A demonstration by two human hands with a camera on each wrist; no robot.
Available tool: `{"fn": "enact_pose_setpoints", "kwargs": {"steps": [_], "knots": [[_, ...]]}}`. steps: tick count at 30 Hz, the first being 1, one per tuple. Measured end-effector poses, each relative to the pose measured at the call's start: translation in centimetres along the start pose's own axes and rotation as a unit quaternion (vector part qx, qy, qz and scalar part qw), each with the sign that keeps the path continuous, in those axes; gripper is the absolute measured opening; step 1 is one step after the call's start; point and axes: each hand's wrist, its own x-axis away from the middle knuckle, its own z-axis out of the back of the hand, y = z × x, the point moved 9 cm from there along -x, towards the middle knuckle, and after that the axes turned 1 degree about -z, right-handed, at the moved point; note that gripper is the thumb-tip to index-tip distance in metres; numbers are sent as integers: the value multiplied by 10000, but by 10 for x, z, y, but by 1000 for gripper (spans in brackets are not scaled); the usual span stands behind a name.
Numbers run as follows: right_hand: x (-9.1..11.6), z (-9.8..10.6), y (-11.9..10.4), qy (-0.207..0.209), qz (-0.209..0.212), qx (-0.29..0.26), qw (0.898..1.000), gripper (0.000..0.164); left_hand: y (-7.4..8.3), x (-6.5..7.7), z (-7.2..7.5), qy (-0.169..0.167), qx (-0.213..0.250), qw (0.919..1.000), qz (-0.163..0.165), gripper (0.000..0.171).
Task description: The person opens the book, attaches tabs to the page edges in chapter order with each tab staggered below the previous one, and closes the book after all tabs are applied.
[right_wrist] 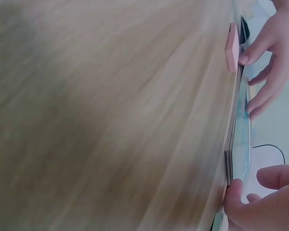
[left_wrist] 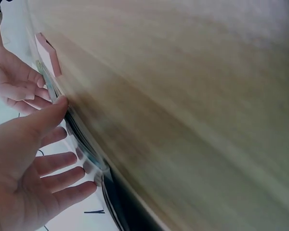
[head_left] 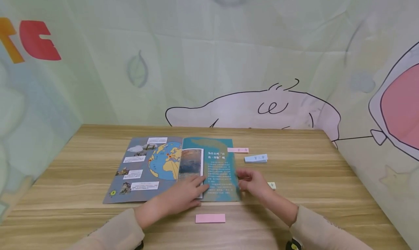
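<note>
An open picture book (head_left: 222,177) lies flat on the wooden table, a globe map on its left page and Chinese text on its right. My left hand (head_left: 183,195) rests across the inner part of the spread, over a printed painting (head_left: 190,162), its fingers spread and nearly straight. At the book's right edge is my right hand (head_left: 256,184), fingers loosely bent. In the right wrist view, a fingertip (right_wrist: 234,187) of that hand touches the corner of the page stack. A pink slip (head_left: 238,150) with handwriting overlaps the right page's edge near the top.
A folded blue slip (head_left: 256,158) lies right of the book. Partly hidden behind my right wrist is a pale green slip (head_left: 272,185). A pink folded strip (head_left: 210,218) lies in front of the book. Behind the table (head_left: 311,144) hangs a printed cloth (head_left: 209,68).
</note>
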Motion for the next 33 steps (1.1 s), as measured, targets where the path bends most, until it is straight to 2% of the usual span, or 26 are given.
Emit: {"fn": "enact_pose_setpoints", "kwargs": {"steps": [8, 13, 21, 33], "knots": [[2, 1, 4, 84, -384, -585, 9975, 37, -2, -1, -4, -1, -86, 10000, 5, 48], [4, 3, 6, 164, -568, -630, 9963, 37, -3, -2, -5, -15, -98, 10000, -5, 47], [6, 3, 5, 252, -633, -849, 9941, 36, -3, -2, -4, -48, -76, 10000, -12, 47], [5, 2, 12, 167, -989, -1584, 9823, 39, -4, -2, -4, -37, -71, 10000, -1, 48]]}}
